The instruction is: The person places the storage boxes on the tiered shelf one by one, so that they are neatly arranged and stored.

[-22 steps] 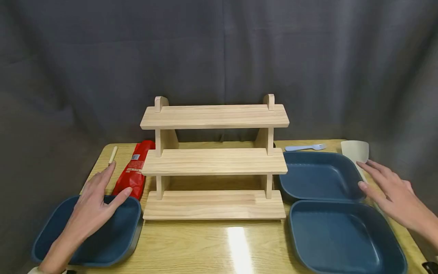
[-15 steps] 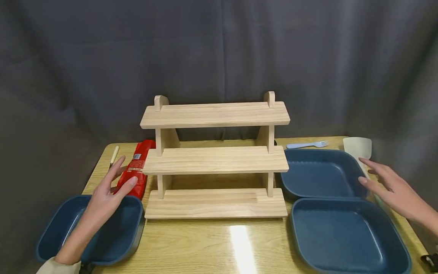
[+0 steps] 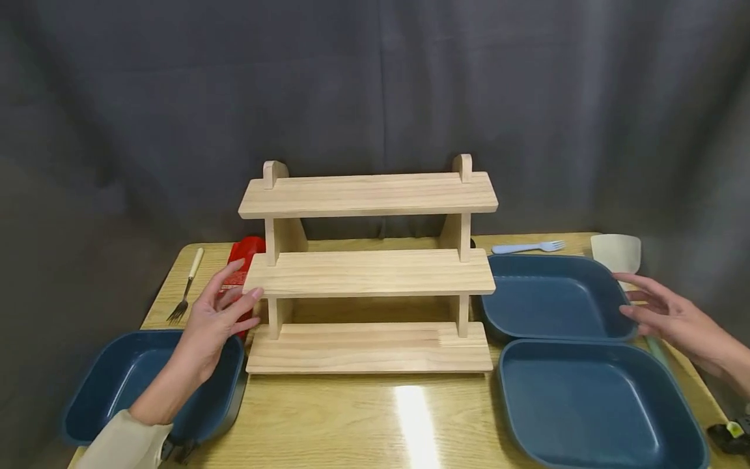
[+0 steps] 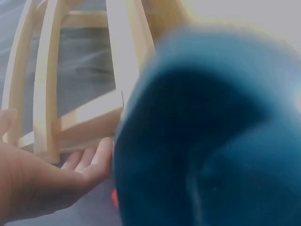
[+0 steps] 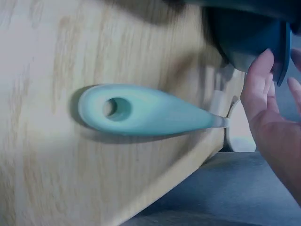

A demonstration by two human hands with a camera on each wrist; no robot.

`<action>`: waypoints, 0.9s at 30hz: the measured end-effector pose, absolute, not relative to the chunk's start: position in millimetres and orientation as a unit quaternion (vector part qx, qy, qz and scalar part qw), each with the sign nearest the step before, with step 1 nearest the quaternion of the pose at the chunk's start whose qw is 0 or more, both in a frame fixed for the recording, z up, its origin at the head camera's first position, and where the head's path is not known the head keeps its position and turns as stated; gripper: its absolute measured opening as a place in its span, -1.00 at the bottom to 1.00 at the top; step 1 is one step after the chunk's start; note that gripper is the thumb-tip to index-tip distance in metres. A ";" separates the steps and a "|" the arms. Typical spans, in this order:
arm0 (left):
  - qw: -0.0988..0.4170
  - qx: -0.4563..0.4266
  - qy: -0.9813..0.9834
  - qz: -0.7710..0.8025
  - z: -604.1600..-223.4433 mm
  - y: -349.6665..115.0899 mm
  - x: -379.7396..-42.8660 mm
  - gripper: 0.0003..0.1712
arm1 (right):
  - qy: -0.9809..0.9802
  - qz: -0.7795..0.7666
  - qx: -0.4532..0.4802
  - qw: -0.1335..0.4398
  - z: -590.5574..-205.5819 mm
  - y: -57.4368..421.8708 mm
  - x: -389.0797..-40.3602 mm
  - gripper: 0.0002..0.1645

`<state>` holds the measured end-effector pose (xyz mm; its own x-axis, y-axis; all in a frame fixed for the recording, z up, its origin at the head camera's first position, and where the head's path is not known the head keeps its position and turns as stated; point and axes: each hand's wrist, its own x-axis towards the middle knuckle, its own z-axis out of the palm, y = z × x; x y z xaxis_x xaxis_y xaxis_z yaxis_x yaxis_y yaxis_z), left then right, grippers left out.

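My left hand (image 3: pixel 208 332) reaches over the left blue tray (image 3: pixel 88 384), fingers spread at the left end of a three-tier wooden shelf (image 3: pixel 369 273). Partly hidden behind that hand lies a red packet (image 3: pixel 249 247). The thumb overlaps the middle board's corner in the head view; the left wrist view shows nothing in the palm. My right hand (image 3: pixel 674 316) hovers with slightly bent fingers at the right rim of the far right blue tray (image 3: pixel 551 296). Below it lies a spatula with a white blade (image 3: pixel 618 253) and a mint-green handle (image 5: pixel 155 110).
A dark-tined fork (image 3: pixel 187 286) with a cream handle lies at the back left. Behind the far right tray is a light-blue fork (image 3: pixel 527 247). Another blue tray (image 3: pixel 603 404) sits in front on the right. A dark curtain (image 3: pixel 375 85) hangs behind the table.
My left hand has moved right and forward, from above the left tray to the shelf's left end, uncovering the cream-handled fork. My right hand has shifted slightly, its fingers a little more bent.
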<state>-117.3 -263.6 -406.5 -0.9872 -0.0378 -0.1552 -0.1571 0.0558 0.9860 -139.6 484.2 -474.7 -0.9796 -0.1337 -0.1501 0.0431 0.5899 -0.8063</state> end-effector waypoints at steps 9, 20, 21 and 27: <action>0.054 -0.090 0.682 0.724 -413.7 -247.0 -127.8 -0.28 | 0.785 -0.600 -0.037 0.150 -481.0 506.4 -138.8 -0.26; 0.058 -0.105 0.674 0.729 -416.4 -244.4 -133.3 -0.37 | 0.677 -0.716 -0.052 0.162 -490.1 516.1 -138.2 -0.22; 0.060 -0.106 0.671 0.732 -416.1 -244.8 -133.3 -0.38 | 0.675 -0.719 -0.054 0.159 -488.8 517.2 -137.3 -0.21; 0.059 -0.113 0.659 0.741 -414.1 -247.2 -133.2 -0.46 | 0.635 -0.755 -0.100 0.133 -477.8 526.4 -134.8 -0.16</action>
<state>-133.2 -247.2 -414.1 -0.9674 -0.0613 -0.2456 -0.2367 -0.1247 0.9636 -134.8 526.4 -477.8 -0.9444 -0.3283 -0.0183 0.0742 -0.1587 -0.9845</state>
